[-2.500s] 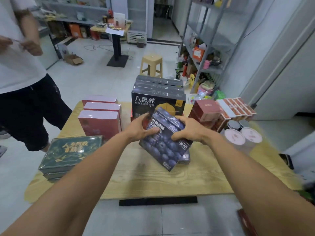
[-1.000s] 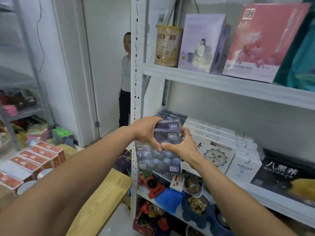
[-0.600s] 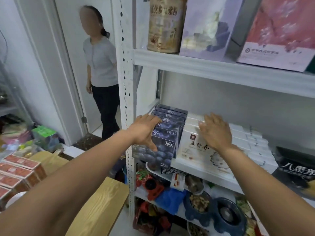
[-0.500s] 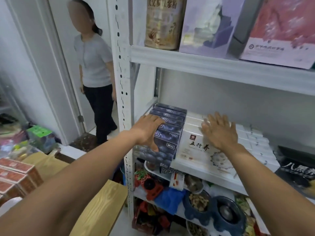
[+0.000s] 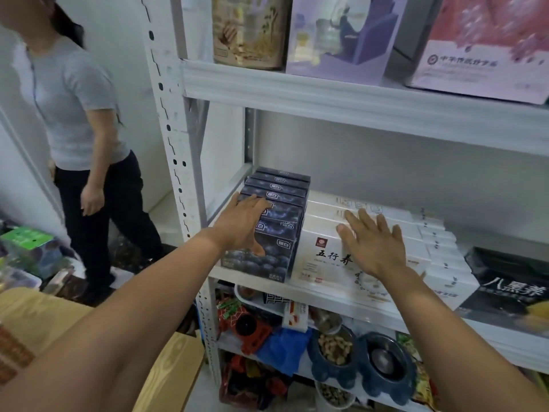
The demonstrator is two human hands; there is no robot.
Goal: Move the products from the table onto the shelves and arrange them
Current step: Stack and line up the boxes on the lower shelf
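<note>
Standing in a row on the middle shelf (image 5: pixel 246 279), just right of the white post (image 5: pixel 178 173), the blueberry boxes (image 5: pixel 261 263) touch the white boxes (image 5: pixel 320 242) farther from the post. The left hand (image 5: pixel 243 221) lies over the front boxes' tops, fingers straight and together, thumb on the front face. The right hand (image 5: pixel 374 245) is over the white boxes, fingers spread; I cannot tell if it touches them.

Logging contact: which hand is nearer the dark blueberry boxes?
Left. The left hand rests on the blueberry boxes; the right hand is spread over the white boxes beside them.
</note>
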